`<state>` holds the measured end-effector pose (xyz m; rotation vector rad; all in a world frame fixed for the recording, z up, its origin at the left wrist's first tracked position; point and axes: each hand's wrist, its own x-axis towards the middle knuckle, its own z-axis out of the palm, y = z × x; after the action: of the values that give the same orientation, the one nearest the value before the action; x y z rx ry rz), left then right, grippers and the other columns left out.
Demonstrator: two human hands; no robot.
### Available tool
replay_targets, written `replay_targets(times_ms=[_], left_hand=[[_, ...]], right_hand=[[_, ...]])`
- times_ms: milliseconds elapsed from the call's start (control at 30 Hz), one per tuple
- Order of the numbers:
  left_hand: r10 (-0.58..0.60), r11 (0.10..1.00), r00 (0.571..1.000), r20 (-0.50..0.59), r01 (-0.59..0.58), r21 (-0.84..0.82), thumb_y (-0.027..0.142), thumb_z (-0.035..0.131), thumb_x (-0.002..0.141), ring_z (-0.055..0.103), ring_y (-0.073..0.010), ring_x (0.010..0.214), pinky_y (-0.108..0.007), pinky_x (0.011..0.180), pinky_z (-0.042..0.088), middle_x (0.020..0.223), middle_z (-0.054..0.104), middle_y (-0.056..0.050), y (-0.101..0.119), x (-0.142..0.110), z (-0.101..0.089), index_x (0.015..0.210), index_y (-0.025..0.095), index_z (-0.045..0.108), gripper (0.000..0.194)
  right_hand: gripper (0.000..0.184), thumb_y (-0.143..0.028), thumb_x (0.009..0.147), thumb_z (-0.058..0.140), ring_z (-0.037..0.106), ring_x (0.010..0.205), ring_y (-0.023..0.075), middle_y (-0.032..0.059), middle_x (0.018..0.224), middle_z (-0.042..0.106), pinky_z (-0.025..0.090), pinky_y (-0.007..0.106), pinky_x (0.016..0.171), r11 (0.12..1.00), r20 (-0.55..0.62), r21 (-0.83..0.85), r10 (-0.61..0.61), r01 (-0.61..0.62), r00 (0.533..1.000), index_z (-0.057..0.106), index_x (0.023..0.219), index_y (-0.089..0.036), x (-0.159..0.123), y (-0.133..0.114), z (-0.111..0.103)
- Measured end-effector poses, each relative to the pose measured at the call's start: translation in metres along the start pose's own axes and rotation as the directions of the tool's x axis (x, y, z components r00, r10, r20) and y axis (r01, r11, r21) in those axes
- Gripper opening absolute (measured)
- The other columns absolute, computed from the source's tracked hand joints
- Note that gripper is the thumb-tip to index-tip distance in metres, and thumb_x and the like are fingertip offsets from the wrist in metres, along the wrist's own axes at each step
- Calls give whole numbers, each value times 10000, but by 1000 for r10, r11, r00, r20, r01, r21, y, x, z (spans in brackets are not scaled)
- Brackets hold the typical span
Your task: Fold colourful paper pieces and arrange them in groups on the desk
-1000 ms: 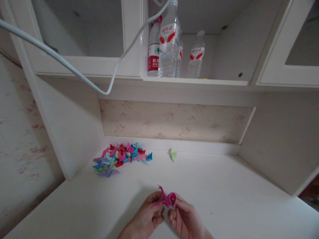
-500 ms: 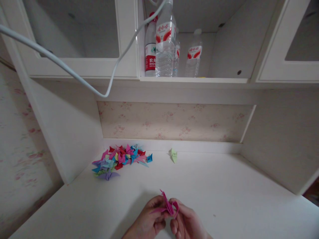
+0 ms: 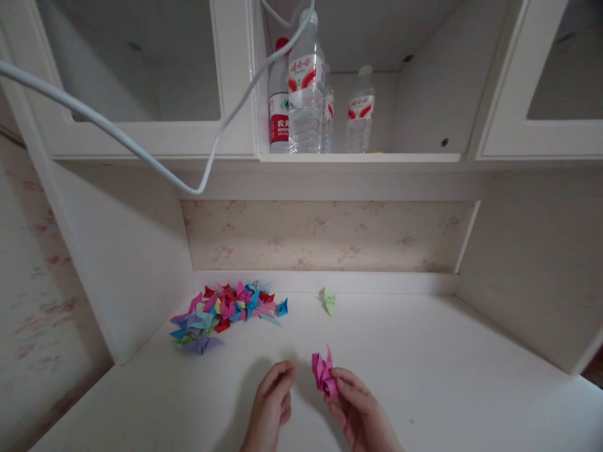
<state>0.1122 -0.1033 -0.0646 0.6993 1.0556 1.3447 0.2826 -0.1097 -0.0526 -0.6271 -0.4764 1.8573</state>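
A pink origami crane is pinched by its right side between the thumb and fingers of my right hand, held above the white desk. A pointed tip of it sticks up, and part of the paper looks curled. Left of the crane, apart from it, my left hand has its fingers curled together with nothing seen in them. Beyond my hands, a pile of folded paper cranes in pink, red, blue, purple and green lies at the back left. A single pale green paper crane sits by itself near the back edge.
The white desk has side panels left and right and a low back ledge. Over it hangs a cabinet with an open shelf that holds several plastic bottles. A white cable droops across the upper left.
My left hand has let go of the pink crane and drawn away to the left. The crane is now in my right hand alone and has turned. The view has tilted slightly up.
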Motion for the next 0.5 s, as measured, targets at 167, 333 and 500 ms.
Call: replay_targets(times_ms=[167, 333, 500], left_hand=[[89, 952, 987, 134, -125, 281, 707, 646, 629, 245, -48, 351, -191, 355, 153, 430, 343, 109, 0, -8, 5, 997, 149, 618, 668], [71, 924, 981, 182, -133, 358, 720, 624, 649, 252, -57, 358, -196, 357, 153, 414, 343, 95, -3, -15, 17, 989, 152, 655, 662], [84, 907, 981, 173, -147, 394, 723, 626, 644, 271, -58, 370, -194, 361, 169, 436, 384, 73, -7, -9, 13, 960, 156, 690, 652]], right_hand=[[327, -246, 579, 875, 642, 663, 106, 38, 794, 723, 513, 184, 608, 991, -22, -99, -89, 86, 996, 735, 860, -156, 6, 10, -4], [344, -300, 569, 879, 610, 634, 97, 27, 774, 713, 491, 195, 592, 978, 20, -191, -78, 80, 997, 741, 859, -177, 11, 19, -9], [336, -322, 603, 859, 598, 636, 101, 26, 764, 704, 475, 201, 589, 962, 35, -260, -76, 82, 997, 737, 887, -189, 14, 21, -17]])
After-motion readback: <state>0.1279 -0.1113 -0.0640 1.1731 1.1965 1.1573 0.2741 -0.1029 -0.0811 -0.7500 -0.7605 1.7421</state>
